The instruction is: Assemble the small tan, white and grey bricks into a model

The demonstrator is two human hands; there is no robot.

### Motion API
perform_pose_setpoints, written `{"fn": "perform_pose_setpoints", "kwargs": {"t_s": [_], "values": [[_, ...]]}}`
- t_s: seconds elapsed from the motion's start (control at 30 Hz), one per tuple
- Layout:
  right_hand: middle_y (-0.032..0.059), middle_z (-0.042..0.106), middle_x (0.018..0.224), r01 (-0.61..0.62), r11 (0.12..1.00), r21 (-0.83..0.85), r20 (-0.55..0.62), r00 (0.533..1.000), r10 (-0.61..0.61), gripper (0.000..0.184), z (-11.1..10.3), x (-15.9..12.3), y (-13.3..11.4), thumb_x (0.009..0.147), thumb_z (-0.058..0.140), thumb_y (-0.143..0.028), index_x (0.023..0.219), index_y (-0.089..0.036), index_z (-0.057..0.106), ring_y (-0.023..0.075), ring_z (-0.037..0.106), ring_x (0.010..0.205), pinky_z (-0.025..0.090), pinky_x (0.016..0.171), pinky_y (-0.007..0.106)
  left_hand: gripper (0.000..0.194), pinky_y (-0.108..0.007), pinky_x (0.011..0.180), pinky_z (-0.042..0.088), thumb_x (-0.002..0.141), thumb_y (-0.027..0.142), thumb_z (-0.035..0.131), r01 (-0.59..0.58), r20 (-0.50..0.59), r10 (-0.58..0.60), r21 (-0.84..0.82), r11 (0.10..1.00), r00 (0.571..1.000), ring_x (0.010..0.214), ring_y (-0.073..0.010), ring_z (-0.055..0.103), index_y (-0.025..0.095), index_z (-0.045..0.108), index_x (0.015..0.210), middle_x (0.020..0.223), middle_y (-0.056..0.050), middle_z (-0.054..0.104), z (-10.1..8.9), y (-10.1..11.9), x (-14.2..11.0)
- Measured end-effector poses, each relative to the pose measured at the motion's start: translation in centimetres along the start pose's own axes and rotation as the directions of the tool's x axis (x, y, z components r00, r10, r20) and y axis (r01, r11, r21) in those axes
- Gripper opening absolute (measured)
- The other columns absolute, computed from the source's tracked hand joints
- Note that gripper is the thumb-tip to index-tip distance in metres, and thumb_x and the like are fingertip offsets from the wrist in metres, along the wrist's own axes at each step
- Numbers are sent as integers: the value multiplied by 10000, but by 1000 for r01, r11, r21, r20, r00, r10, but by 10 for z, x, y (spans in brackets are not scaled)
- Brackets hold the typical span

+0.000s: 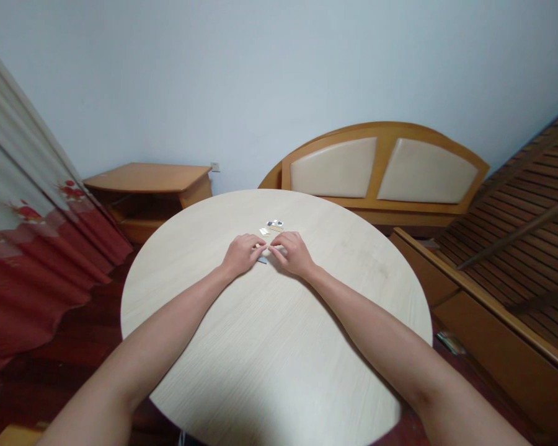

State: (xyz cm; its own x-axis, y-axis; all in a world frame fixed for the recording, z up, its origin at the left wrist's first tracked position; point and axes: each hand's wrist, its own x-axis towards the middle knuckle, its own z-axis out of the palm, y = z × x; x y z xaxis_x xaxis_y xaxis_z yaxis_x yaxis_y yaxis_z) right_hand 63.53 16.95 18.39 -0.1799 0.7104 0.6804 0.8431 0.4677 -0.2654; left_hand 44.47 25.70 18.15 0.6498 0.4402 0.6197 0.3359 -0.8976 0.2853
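Tabletop (270, 334): left hand (243, 255), right hand (292, 254) pinching.

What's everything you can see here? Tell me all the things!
round table: 1, cream, centre
small box: 1, tan and black, on table past hands
paper scrap: 1, white, beside box
flat piece: 1, dark grey, under hands
cabinet: 1, orange wood, left by wall
wall socket: 1, white, above cabinet
padded headboard: 1, cream and wood, behind table
slatted bed base: 1, brown, right
curtain: 1, red and white, left
packet: 1, silvery, floor at right
left hand: 1, bare, on table
right hand: 1, bare, on table
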Motion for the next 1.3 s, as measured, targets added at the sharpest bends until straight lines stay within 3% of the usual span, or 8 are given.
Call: {"fn": "perform_pose_setpoints", "kwargs": {"t_s": [0.67,0.9,1.0,1.13,1.3], "values": [[96,725,977,-16,1000,13,-42,999,16,212,1,-1,1,1004,531,-340,982,-208,695,249,632,971,413,907,400,196,-390,863,490,1003,260,559,-61,29,62,-38,997,998,947,-226,681,210,748,1010,995,-72,779,2,-4,0],[96,734,1000,-13,1000,1,-68,998,13,219,3,-2,4,1002,547,-322,1128,-205,683,247,646,961,424,889,395,203,-383,855,495,1006,259,549,-69,25,70,-39,997,997,930,-223,676,202,744,1020,984,-74,774,2,-5,0],[92,738,1018,5,1000,-20,-71,997,-6,179,5,-2,6,1000,555,-290,1075,-212,698,243,643,984,422,884,388,204,-380,865,499,1004,261,554,-58,25,59,-41,997,998,935,-221,677,197,738,1063,1002,-77,772,2,-4,0],[90,734,1026,-48,998,-44,-64,997,45,173,5,-1,9,1001,545,-263,1042,-220,708,241,633,987,417,878,385,229,-376,881,501,977,276,613,-39,4,39,-46,998,999,931,-215,680,193,712,1167,999,-72,768,1,-2,0],[95,726,1029,-102,993,-58,-31,994,101,209,6,-2,13,1015,515,-269,1053,-212,712,240,624,977,409,881,381,193,-378,872,495,957,257,643,-54,5,54,-44,998,999,909,-212,681,192,723,1121,983,-67,770,-2,1,0]]}}
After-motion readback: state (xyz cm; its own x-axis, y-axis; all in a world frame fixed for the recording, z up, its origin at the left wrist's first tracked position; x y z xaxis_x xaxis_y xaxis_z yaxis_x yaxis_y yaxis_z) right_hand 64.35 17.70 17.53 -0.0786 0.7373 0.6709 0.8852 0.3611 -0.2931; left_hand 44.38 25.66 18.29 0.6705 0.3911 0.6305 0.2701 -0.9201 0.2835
